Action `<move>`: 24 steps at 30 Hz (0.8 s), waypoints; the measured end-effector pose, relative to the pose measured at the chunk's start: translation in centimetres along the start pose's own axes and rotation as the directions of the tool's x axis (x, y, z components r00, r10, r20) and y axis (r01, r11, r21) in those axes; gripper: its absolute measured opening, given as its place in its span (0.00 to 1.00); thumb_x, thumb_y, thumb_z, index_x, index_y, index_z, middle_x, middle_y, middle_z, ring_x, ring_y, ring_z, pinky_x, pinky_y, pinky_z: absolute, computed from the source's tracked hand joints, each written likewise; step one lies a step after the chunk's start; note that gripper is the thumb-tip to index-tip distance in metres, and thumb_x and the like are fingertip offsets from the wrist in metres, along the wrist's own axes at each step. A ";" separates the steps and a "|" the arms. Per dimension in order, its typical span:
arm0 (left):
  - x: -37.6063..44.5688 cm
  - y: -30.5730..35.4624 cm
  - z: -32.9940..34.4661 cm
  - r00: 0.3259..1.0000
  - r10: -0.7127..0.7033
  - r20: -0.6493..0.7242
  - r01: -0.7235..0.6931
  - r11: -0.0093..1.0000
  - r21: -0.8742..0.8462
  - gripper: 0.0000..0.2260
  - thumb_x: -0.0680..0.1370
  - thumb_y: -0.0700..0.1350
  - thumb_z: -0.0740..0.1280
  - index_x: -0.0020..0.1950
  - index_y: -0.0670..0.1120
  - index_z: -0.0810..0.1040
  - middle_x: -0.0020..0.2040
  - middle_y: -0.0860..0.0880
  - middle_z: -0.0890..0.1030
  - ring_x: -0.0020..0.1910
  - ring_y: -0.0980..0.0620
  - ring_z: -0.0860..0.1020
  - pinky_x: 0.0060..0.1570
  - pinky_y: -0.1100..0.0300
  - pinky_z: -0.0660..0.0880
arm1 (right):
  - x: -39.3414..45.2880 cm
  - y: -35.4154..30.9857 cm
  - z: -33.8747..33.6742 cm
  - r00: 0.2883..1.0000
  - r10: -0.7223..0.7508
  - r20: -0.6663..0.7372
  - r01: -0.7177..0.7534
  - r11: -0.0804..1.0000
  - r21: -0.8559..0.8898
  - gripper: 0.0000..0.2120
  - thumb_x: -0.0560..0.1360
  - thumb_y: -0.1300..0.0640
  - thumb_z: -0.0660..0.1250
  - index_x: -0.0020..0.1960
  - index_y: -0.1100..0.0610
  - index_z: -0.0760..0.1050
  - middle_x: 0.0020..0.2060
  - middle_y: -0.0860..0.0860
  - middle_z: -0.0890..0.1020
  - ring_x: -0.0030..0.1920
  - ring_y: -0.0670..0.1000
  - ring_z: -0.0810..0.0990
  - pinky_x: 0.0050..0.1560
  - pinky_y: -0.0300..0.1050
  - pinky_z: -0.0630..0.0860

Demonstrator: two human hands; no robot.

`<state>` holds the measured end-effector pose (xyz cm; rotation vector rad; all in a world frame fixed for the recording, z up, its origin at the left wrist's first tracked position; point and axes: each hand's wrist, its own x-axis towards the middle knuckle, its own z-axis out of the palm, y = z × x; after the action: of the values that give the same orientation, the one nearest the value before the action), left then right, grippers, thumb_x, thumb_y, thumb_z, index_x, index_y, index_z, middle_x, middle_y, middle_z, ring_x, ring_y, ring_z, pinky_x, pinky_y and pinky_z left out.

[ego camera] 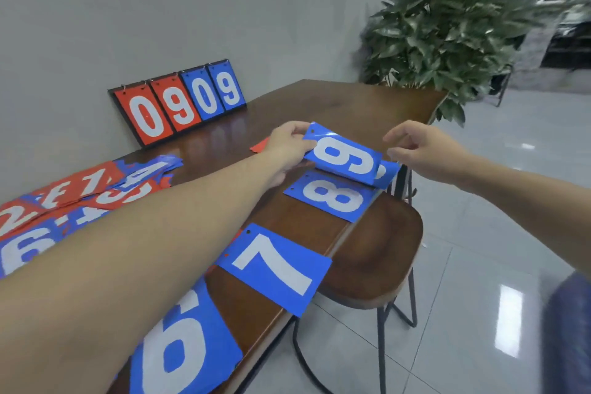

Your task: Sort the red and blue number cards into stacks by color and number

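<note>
1 blue 9 card (343, 155): thin, glossy, bendy, likely slippery; left hand (289, 145) pinches its punched end; right hand (422, 149) loosely curled, holding nothing.

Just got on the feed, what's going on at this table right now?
A person is sorting number cards. The left hand grips a blue 9 card above another blue card at the table's far edge; the right hand touches its other end. Blue 8, 7 and 6 cards lie in a row along the near edge. An unsorted red and blue pile waits on the left.
</note>
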<state>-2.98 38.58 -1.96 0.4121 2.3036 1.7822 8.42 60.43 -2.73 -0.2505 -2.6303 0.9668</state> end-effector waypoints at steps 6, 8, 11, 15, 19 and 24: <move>3.4 -1.9 3.0 0.971 0.229 0.068 -0.234 0.854 0.464 0.16 0.77 0.37 0.68 0.64 0.49 0.75 0.55 0.51 0.79 0.52 0.52 0.78 0.48 0.61 0.74 | 1.1 1.0 0.8 1.000 0.009 0.008 -0.009 1.000 0.014 0.07 0.77 0.56 0.68 0.53 0.46 0.77 0.42 0.46 0.81 0.42 0.50 0.78 0.43 0.44 0.73; 3.9 -2.7 3.2 0.942 0.317 0.107 -0.303 0.673 0.674 0.19 0.76 0.39 0.69 0.66 0.51 0.75 0.61 0.51 0.77 0.61 0.49 0.75 0.58 0.57 0.71 | 1.4 0.7 1.6 1.000 -0.008 0.016 0.008 1.000 0.005 0.07 0.78 0.56 0.67 0.53 0.45 0.77 0.41 0.44 0.80 0.41 0.46 0.77 0.42 0.42 0.71; 3.7 -3.3 2.5 0.922 0.378 0.085 -0.292 0.534 0.794 0.19 0.76 0.46 0.71 0.66 0.56 0.75 0.65 0.52 0.72 0.66 0.49 0.69 0.64 0.53 0.63 | 1.7 -0.6 2.7 0.999 -0.041 0.028 0.041 0.999 -0.005 0.08 0.78 0.56 0.66 0.52 0.44 0.76 0.41 0.43 0.80 0.41 0.44 0.77 0.40 0.38 0.70; 2.7 -3.7 -0.7 0.922 0.384 0.045 -0.281 0.585 0.761 0.15 0.77 0.48 0.69 0.64 0.57 0.76 0.65 0.53 0.71 0.66 0.50 0.68 0.59 0.55 0.58 | 2.0 -3.4 4.6 0.993 -0.090 0.076 0.090 0.996 0.002 0.08 0.77 0.55 0.66 0.53 0.44 0.77 0.42 0.43 0.81 0.41 0.44 0.78 0.37 0.37 0.71; 0.4 -4.4 -5.9 0.936 0.352 -0.007 -0.226 0.614 0.756 0.13 0.78 0.48 0.66 0.62 0.56 0.77 0.66 0.52 0.73 0.66 0.49 0.70 0.64 0.51 0.63 | 2.2 -7.1 7.0 0.976 -0.169 0.137 0.170 0.985 0.007 0.06 0.78 0.53 0.66 0.54 0.44 0.76 0.43 0.41 0.80 0.41 0.43 0.77 0.39 0.38 0.71; -4.1 -6.1 -13.8 0.946 0.316 -0.071 -0.157 0.639 0.753 0.10 0.79 0.48 0.67 0.61 0.56 0.78 0.67 0.52 0.74 0.65 0.50 0.73 0.67 0.45 0.70 | 1.7 -12.0 10.7 0.945 -0.241 0.221 0.232 0.970 0.066 0.05 0.79 0.53 0.66 0.54 0.46 0.76 0.44 0.44 0.81 0.33 0.43 0.75 0.29 0.32 0.67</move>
<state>-4.20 23.21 -4.39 0.7126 3.1955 0.8677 2.38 45.45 -2.17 0.1955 -2.7581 1.0142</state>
